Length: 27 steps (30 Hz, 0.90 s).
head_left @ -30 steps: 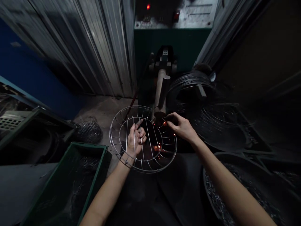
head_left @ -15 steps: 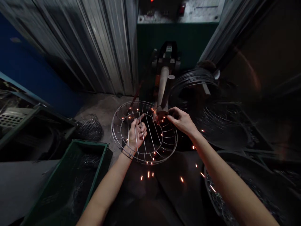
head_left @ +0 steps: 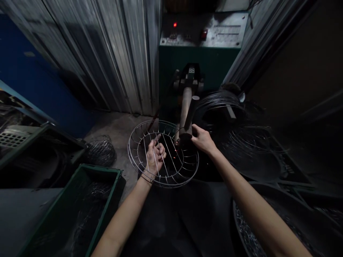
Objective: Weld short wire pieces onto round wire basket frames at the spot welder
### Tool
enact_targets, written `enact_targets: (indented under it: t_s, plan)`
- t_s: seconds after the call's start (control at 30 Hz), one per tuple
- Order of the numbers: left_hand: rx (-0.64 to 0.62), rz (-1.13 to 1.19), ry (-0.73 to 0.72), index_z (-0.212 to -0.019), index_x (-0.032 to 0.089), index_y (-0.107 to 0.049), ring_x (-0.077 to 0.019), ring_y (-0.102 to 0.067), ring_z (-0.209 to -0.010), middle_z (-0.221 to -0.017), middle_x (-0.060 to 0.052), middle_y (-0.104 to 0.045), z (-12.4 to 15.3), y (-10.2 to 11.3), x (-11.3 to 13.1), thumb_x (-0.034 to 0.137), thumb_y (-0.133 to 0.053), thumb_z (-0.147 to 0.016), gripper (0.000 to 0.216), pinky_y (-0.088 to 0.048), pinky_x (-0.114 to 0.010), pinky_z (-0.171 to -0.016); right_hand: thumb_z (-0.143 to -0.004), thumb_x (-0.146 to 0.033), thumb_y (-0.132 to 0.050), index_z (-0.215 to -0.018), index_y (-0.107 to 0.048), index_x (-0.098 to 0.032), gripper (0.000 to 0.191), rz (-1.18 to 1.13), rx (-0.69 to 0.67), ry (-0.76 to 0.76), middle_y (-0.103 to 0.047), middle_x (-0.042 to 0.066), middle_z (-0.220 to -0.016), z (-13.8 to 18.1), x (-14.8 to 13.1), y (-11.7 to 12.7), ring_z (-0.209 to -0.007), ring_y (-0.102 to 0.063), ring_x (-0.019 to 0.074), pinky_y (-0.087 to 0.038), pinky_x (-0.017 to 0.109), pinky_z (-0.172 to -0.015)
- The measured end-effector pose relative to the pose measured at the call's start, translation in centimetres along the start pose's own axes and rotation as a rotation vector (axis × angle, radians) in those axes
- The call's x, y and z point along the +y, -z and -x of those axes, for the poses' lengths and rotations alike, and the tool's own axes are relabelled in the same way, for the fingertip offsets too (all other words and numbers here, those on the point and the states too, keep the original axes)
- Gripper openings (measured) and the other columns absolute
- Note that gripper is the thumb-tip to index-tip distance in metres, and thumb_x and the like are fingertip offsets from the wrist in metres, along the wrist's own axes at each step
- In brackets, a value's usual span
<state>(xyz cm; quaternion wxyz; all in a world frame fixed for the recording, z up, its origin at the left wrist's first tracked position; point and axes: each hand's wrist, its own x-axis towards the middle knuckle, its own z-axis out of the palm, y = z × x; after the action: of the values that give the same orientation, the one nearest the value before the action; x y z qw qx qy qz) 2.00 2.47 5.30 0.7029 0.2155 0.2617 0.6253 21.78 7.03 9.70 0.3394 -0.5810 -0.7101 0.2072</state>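
A round, shallow wire basket (head_left: 173,185) with straight crossbars is held tilted in front of a spot welder. My left hand (head_left: 157,155) reaches up to its crossbars from below, fingers curled around a wire and the index finger partly extended. The thick metal electrode arm (head_left: 187,107) comes down to the basket's far right edge, and a few faint sparks glow under its tip (head_left: 185,135). Beside that tip, my right hand (head_left: 203,138) pinches with thumb and fingers at the basket's edge. The electrode partly hides its fingertips, so what they grip is unclear.
A green bin (head_left: 104,170) with wire pieces stands at left, near a tangled wire bundle (head_left: 100,150) on the floor. Coiled wire (head_left: 219,98) hangs right of the welder. A round tub of metal pieces (head_left: 249,228) sits at lower right. The control panel (head_left: 225,32) shows a red light.
The bright sparks scattered around the basket have mostly gone, leaving a few faint ones. The view has tilted up, showing more of the panel. Both hands keep nearly the same place at the basket.
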Motion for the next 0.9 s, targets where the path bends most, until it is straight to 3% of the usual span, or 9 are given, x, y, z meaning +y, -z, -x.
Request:
enact_targets:
  t_s: [0.53,0.7,0.8,0.9]
  plan:
    - [0.018,-0.013,-0.028,-0.112,0.017,-0.058,-0.0058,-0.025,-0.037,-0.05,0.006,-0.037,-1.0,0.2,0.1,0.037,-0.036,-0.095,0.035,-0.023,-0.014,-0.036,-0.076,-0.022,-0.054,-0.096,-0.061,-0.022,0.021,-0.051,-0.002,0.025,-0.068,0.002,-0.085,-1.6,0.3,-0.4,-0.082,-0.062,0.0183,-0.046,0.03,-0.078]
    - [0.029,-0.019,0.014,-0.111,0.018,-0.058,-0.0068,-0.027,-0.037,-0.048,0.006,-0.038,-1.1,0.6,0.2,0.038,-0.037,-0.094,0.033,-0.024,-0.014,-0.035,-0.077,-0.022,-0.055,-0.093,-0.061,-0.021,0.017,-0.093,0.009,0.042,-0.069,0.001,-0.088,-2.0,0.1,-0.6,-0.08,-0.062,0.0166,-0.046,0.027,-0.073]
    - [0.013,-0.046,0.046,-0.111,0.019,-0.057,-0.0065,-0.027,-0.035,-0.048,0.005,-0.039,-1.1,0.7,0.2,0.041,-0.037,-0.094,0.034,-0.023,-0.015,-0.034,-0.078,-0.025,-0.056,-0.096,-0.062,-0.022,0.019,-0.083,0.046,0.026,-0.069,0.0,-0.085,-1.0,0.3,0.4,-0.078,-0.062,0.0164,-0.045,0.027,-0.073]
    - [0.04,-0.094,-0.014,-0.11,0.019,-0.057,-0.0058,-0.027,-0.034,-0.047,0.006,-0.04,-0.8,0.8,-0.2,0.041,-0.038,-0.094,0.034,-0.023,-0.015,-0.034,-0.082,-0.035,-0.055,-0.095,-0.063,-0.021,0.021,-0.106,0.181,-0.07,-0.069,0.003,-0.09,2.1,1.5,1.3,-0.084,-0.062,0.018,-0.045,0.03,-0.077]
